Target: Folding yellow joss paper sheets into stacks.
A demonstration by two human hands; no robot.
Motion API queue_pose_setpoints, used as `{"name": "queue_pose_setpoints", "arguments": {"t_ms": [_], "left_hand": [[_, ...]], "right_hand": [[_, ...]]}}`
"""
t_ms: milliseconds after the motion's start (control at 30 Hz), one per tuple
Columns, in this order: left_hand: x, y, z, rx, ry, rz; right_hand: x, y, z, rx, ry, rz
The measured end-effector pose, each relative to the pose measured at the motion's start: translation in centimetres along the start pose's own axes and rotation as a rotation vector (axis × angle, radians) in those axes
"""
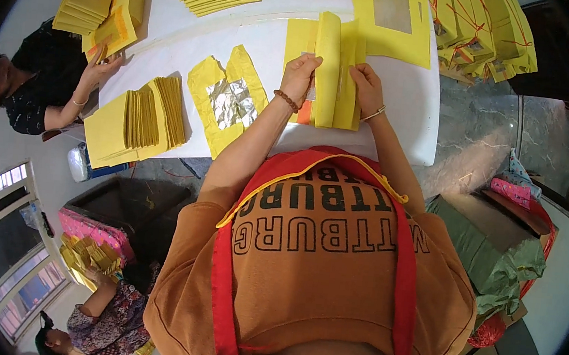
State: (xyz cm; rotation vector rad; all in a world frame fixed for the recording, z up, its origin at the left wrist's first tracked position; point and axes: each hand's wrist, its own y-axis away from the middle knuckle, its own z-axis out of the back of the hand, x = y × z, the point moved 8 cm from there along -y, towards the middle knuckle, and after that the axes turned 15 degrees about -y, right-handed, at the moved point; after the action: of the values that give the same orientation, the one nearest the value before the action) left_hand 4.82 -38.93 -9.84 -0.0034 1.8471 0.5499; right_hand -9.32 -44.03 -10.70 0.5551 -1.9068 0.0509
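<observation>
In the head view, the piece in work is a yellow paper packet [342,73] on the white table [417,115], near its edge, right in front of the person. It looks matte and bright yellow, with a long, narrow upright fold running away from the body, its sides smooth and its edges fairly straight. On its left part, a small silvery patch and an orange strip [304,114] show, both partly covered. The left hand [299,76] is curled nearly closed, pinching the fold's left side, thumb toward it; the right hand [367,88] is half closed, its fingertips gripping the packet's right side. Left of the packet lies a creased yellow sheet [211,73] with shiny foil [233,103], and beyond the packet a flatter yellow sheet [390,45] with a grey rectangle [392,12]
</observation>
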Motion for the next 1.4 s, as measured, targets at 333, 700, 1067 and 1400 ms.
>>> {"name": "queue_pose_setpoints", "arguments": {"t_ms": [333,700,1067,1400], "left_hand": [[-0.5,0.6,-0.2,0.010,0.010,0.027],[-0.1,0.0,-0.1,0.019,0.000,0.010],[-0.8,0.6,-0.2,0.016,-0.038,0.055],[0.0,0.3,0.0,0.017,0.000,0.050]], "right_hand": [[1.9,0.6,-0.5,-0.064,-0.104,0.297],[0.2,0.1,-0.5,0.061,0.132,0.093],[-0.1,0.1,-0.3,0.025,0.076,0.029],[1.3,0.6,-1.1,-0.028,-0.115,-0.038]]}}
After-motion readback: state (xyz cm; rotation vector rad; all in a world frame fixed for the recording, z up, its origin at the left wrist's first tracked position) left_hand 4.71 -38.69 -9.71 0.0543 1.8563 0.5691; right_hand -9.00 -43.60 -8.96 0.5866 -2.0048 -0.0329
